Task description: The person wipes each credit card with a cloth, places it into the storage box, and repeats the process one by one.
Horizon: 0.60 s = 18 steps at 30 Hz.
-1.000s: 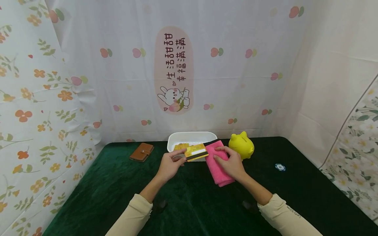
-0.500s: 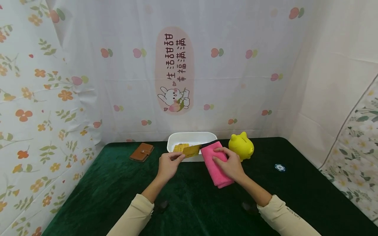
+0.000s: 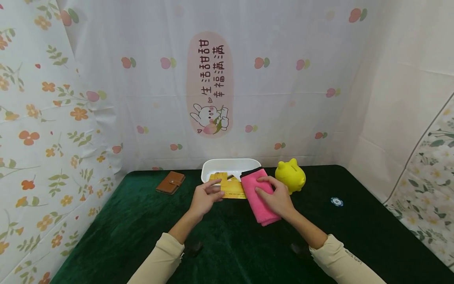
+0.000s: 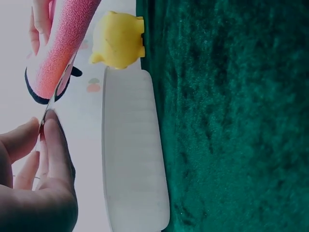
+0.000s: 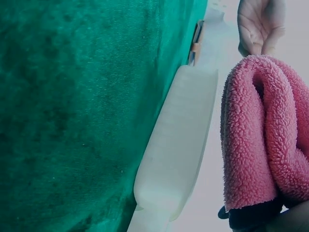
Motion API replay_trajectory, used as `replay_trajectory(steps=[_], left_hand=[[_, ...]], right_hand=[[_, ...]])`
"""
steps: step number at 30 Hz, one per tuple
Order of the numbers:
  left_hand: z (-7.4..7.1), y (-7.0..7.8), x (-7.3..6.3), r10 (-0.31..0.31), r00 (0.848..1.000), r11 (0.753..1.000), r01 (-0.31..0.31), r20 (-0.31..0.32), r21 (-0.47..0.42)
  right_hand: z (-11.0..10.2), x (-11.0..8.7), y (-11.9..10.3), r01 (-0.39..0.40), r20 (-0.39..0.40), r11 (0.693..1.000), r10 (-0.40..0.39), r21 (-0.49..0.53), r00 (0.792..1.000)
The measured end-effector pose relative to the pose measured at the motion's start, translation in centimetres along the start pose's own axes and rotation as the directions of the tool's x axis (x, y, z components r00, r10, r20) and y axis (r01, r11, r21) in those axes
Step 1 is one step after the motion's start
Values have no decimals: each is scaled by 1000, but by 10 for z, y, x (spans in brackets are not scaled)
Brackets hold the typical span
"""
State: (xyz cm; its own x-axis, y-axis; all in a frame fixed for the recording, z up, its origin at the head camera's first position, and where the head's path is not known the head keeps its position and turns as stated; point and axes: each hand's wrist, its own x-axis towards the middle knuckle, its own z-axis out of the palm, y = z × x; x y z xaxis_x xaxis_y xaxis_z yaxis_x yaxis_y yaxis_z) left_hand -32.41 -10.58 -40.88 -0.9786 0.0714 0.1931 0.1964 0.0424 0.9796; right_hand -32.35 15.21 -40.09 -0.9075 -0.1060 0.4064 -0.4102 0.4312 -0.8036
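Observation:
My left hand (image 3: 203, 202) pinches a yellow bank card (image 3: 233, 191) between thumb and fingers, in front of the white tray. Raised digits show on the card's face. The card's right end meets the left edge of a folded pink towel (image 3: 258, 199) with a black border; the head view does not show how far they overlap. That towel is gripped by my right hand (image 3: 278, 198), thumb and fingers on its near face. In the left wrist view the card (image 4: 62, 82) appears nearly edge-on against the towel (image 4: 67, 34). The right wrist view shows the towel's fluffy folds (image 5: 248, 140).
Behind the hands stands a white tray (image 3: 230, 161) with several yellow cards inside. A brown wallet (image 3: 171, 183) lies to its left on the green tablecloth (image 3: 142, 228). To the right sit a yellow piggy bank (image 3: 291, 176) and a poker chip (image 3: 336, 202).
The card has turned over in my left hand: its striped back showed a second ago, and its face with digits shows now. The towel has barely moved.

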Motion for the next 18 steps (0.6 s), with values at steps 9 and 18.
replay_trajectory(steps=[9, 18], left_hand=[[-3, -2, 1, -94, 987, 991, 105, 130, -81], [-2, 3, -1, -117, 978, 977, 145, 170, -159]], right_hand=[[2, 0, -2, 25, 7, 1000, -25, 14, 1000], [3, -4, -14, 61, 15, 996, -62, 60, 998]])
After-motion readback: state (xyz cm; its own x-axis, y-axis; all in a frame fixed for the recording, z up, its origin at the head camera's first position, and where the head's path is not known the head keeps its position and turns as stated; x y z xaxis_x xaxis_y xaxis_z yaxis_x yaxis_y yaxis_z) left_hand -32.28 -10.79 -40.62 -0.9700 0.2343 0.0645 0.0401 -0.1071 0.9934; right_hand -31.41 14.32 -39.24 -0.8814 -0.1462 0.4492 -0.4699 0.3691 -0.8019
